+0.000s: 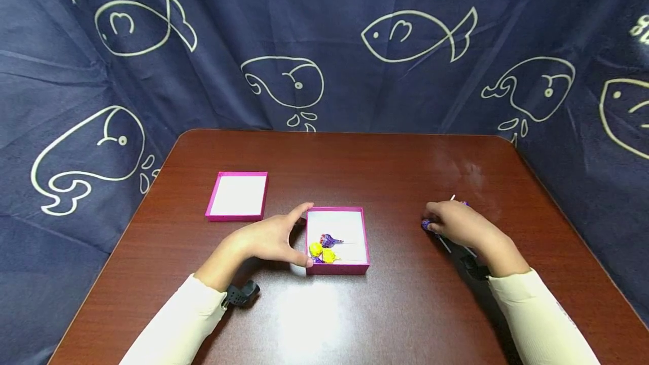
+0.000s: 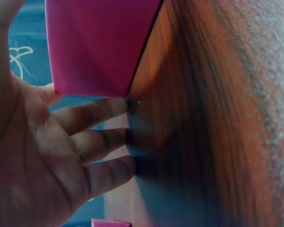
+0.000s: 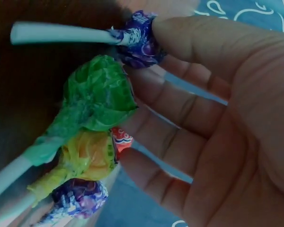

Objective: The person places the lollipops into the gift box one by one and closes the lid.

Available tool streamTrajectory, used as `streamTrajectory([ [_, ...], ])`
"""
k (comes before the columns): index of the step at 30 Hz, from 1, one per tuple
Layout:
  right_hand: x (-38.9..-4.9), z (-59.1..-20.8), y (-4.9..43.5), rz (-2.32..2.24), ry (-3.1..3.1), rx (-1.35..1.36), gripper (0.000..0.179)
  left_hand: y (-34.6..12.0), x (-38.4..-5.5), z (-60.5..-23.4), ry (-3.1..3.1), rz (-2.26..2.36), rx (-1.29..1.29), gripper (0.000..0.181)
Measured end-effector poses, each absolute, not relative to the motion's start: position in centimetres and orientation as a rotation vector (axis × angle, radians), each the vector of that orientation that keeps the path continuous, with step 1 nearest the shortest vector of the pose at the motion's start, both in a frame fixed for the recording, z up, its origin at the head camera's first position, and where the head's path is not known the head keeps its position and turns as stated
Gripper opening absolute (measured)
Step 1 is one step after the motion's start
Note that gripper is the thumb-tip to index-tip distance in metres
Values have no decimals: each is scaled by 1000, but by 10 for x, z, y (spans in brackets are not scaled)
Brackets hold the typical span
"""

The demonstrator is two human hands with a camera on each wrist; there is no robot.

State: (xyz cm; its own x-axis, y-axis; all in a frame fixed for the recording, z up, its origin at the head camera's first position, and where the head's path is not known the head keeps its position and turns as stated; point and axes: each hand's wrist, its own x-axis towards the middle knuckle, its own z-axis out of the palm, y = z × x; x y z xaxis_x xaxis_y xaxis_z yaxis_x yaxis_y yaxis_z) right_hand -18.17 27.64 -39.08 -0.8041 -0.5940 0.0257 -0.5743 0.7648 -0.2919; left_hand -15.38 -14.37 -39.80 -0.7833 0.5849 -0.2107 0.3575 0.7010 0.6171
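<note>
My left hand (image 1: 271,238) holds the left side of an open pink box (image 1: 337,268), thumb at the near corner and index finger at the far one. Its other fingers rest on the tabletop in the left wrist view. Inside the box lie several lollipops: yellow ones (image 1: 328,256) and purple ones (image 1: 330,240), bunched toward the near left. Over on the right, my right hand (image 1: 463,223) pinches the head of a purple lollipop (image 3: 142,45) between thumb and fingers. Beside those fingers lie a green lollipop (image 3: 97,97), a yellow lollipop (image 3: 87,153) and another purple lollipop (image 3: 80,198).
A second shallow pink box part (image 1: 238,196) with a white inside lies farther back on the left. Everything stands on a brown wooden table (image 1: 355,168). Behind it hangs a blue curtain (image 1: 334,27) with white fish drawings.
</note>
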Motion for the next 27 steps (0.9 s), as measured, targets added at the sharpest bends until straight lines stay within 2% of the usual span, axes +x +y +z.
streamTrajectory([
  [7,-180,-380,271,-546,2873,-982,16,-144,-152,-398,2528,785,733,121],
  [13,-179,-363,254,-659,2846,-1109,18,-145,-153,-397,2528,785,751,120],
  [27,-181,-320,170,-701,2620,-1433,17,-144,-152,-396,2527,781,744,120],
])
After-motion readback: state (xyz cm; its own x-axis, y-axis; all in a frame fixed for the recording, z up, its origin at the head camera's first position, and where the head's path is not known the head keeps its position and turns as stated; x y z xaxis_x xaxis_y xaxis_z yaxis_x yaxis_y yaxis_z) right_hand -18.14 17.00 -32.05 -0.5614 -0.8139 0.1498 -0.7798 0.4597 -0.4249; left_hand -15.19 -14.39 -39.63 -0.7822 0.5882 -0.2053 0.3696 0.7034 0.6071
